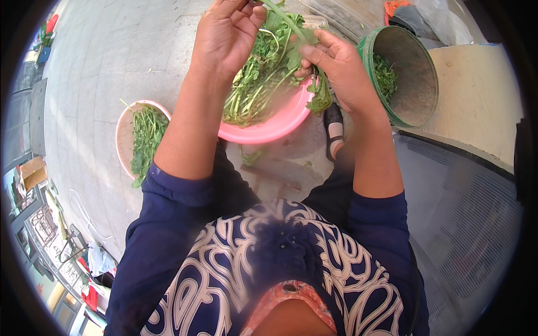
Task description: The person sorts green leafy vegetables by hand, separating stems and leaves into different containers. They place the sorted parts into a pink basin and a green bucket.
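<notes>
A long green stalk of a leafy vegetable (pixel 290 23) runs between my two hands at the top of the view. My left hand (pixel 230 35) is raised with its palm showing, its fingertips at the stalk's upper end, partly cut off by the picture's edge. Between thumb and fingers, my right hand (pixel 328 56) grips the stalk's leafy lower part, from which drooping leaves hang. Below both hands, a pink plastic basin (pixel 269 133) holds a heap of leafy greens (pixel 252 94) with long pale stems.
On the paved floor at left stands a pink basket (pixel 124 138) with more greens (pixel 147 134). A green bucket (pixel 370 71) with leaves inside is at right, beside a beige block (pixel 473 96) and a ribbed translucent panel (pixel 458 201). My shoe (pixel 334 130) is near the basin; scraps lie below it.
</notes>
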